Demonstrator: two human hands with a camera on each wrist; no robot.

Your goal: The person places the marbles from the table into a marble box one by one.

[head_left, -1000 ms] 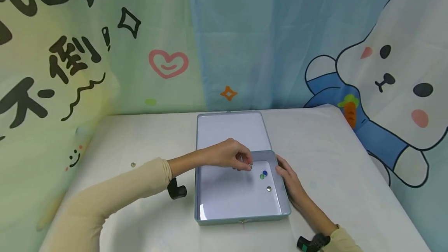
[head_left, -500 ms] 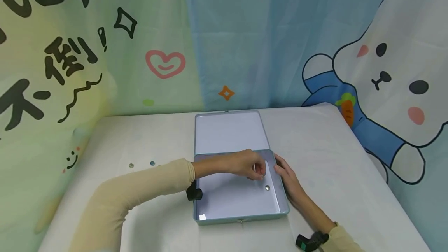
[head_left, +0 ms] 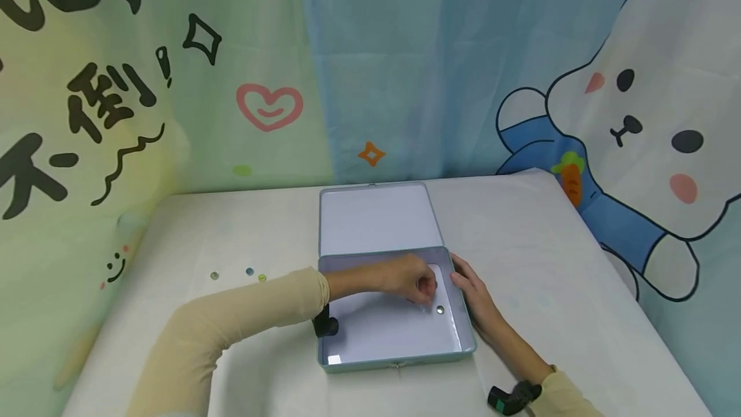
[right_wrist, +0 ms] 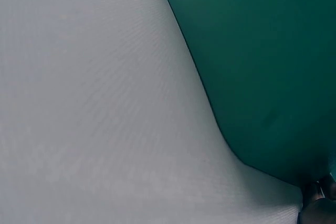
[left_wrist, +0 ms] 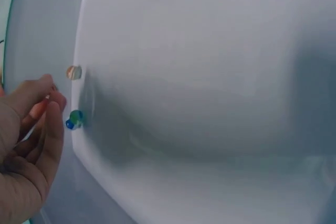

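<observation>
My left hand [head_left: 407,280] reaches low into the metal box [head_left: 399,361], its thumb and forefinger pinched together on a small marble almost hidden by the fingertips. In the left wrist view the hand [left_wrist: 32,135] is beside a green marble [left_wrist: 76,116] and a blue marble [left_wrist: 69,124], which lie close together. An orange-and-white marble [left_wrist: 73,72] lies a little apart from them, near the same inner wall. My right hand [head_left: 476,295] holds the box's right side from outside, fingers along the wall. The right wrist view shows the green outer side [right_wrist: 262,77] of the box.
The box's lid [head_left: 376,217] lies open toward the back. Several marbles rest on the white cloth to the left, among them a pale marble [head_left: 215,275], a blue marble [head_left: 250,271] and a yellow-green marble [head_left: 262,278]. A printed curtain [head_left: 382,69] hangs behind the table.
My left hand has moved right and down inside the box with the marble, over the blue and green ones. The right hand has stayed on the box's side.
</observation>
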